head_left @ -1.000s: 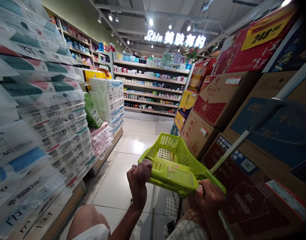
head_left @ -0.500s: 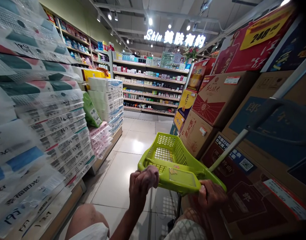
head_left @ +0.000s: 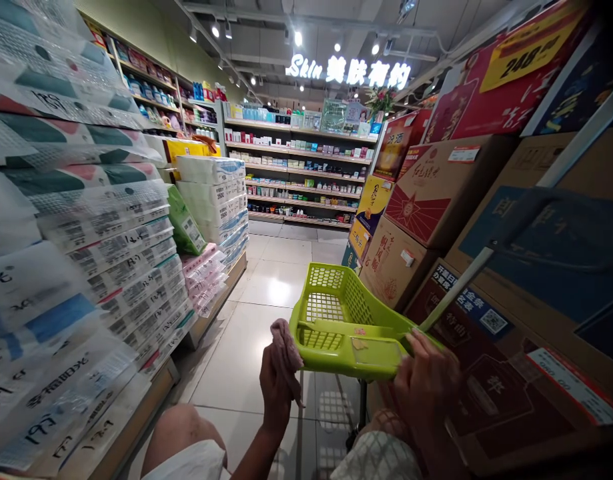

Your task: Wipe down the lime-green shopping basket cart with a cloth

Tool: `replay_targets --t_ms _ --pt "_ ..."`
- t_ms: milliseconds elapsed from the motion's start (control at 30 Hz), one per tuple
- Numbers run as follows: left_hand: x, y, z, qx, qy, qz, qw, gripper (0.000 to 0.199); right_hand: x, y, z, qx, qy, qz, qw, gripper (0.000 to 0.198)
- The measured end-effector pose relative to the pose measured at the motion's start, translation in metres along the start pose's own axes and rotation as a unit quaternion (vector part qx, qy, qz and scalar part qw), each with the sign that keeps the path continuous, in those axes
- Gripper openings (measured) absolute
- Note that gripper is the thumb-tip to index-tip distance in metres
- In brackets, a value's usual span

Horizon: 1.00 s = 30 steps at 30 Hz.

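A pinkish-grey cloth (head_left: 286, 353) is bunched in my left hand (head_left: 276, 383), its loose end hanging down. That hand is beside the left rear corner of a lime-green shopping cart basket (head_left: 371, 307), the cloth close against the rim. On the basket's right rear edge lies my right hand (head_left: 426, 373), its fingers bent over the rim and slightly blurred. The basket has a mesh floor and walls and a clear label panel at the near end. A metal handle pole (head_left: 466, 280) rises from its right side to a dark grip (head_left: 551, 227).
Stacked tissue packs (head_left: 116, 247) line the left side on a low wooden platform. Printed cartons (head_left: 431, 193) are piled close on the right. A tiled aisle floor (head_left: 266, 287) leads to cosmetics shelves (head_left: 301, 160). My bare knee (head_left: 181, 433) shows below.
My left hand has moved off the rim slightly left, and the cloth now hangs open. The basket has shifted and turned a little. My right hand's fingers have moved up on the rim.
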<state>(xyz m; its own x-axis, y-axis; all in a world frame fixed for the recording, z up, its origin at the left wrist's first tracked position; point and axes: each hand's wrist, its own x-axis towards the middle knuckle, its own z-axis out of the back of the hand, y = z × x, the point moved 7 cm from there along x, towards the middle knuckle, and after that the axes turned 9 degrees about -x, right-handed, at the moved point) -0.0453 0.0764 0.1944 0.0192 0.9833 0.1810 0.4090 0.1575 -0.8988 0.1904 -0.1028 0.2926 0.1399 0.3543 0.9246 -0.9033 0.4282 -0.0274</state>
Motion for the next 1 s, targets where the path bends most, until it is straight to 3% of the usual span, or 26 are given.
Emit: replay_targets --t_ms 67,167,267,333,433,500,533,600,667,767,800,867,933,1000 --pt "0.006 -0.012 -0.008 0.03 0.034 -0.027 0.999 0.045 0.004 0.032 0.001 0.041 0.032 0.026 0.998 0.033" --pt "0.036 -0.032 -0.037 0.083 0.163 -0.031 0.983 0.044 0.002 0.078 -0.004 0.109 0.093 0.08 0.986 0.029" --pt "0.054 -0.034 -0.062 0.108 0.278 -0.004 0.954 0.044 0.001 0.093 -0.005 0.14 0.081 0.07 0.984 0.026" --pt "0.049 -0.024 -0.062 0.102 0.27 0.001 0.958 0.044 0.002 0.09 -0.007 0.15 0.068 0.056 0.985 0.025" --pt "0.019 -0.003 -0.041 0.082 0.176 -0.026 0.981 0.04 0.002 0.082 -0.009 0.158 0.06 0.046 0.985 0.024" --pt "-0.003 0.001 -0.029 0.092 0.125 -0.086 0.984 0.037 0.001 0.077 -0.011 0.16 0.065 0.041 0.984 0.024" --pt "-0.011 -0.002 -0.028 0.101 0.127 -0.112 0.98 0.034 0.001 0.075 -0.012 0.159 0.068 0.037 0.984 0.023" --pt "-0.014 -0.018 -0.039 0.131 0.176 -0.156 0.963 0.033 0.0 0.073 -0.012 0.157 0.071 0.03 0.985 0.023" --pt "-0.003 -0.04 -0.064 0.181 0.281 -0.184 0.924 0.034 0.0 0.072 -0.012 0.156 0.076 0.027 0.984 0.022" --pt "0.024 -0.059 -0.096 0.252 0.396 -0.157 0.869 0.038 0.001 0.073 -0.011 0.154 0.083 0.024 0.984 0.022" --pt "0.032 -0.059 -0.1 0.255 0.399 -0.136 0.87 0.04 0.002 0.074 -0.011 0.153 0.083 0.021 0.985 0.022" --pt "0.041 -0.053 -0.095 0.227 0.344 -0.096 0.906 0.042 0.002 0.076 -0.01 0.154 0.082 0.015 0.985 0.021" --pt "0.033 -0.038 -0.075 0.171 0.233 -0.074 0.954 0.04 0.002 0.078 -0.011 0.154 0.083 0.011 0.985 0.021" --pt "0.008 -0.019 -0.049 0.111 0.121 -0.066 0.984 0.037 0.001 0.081 -0.013 0.15 0.088 0.011 0.985 0.02"
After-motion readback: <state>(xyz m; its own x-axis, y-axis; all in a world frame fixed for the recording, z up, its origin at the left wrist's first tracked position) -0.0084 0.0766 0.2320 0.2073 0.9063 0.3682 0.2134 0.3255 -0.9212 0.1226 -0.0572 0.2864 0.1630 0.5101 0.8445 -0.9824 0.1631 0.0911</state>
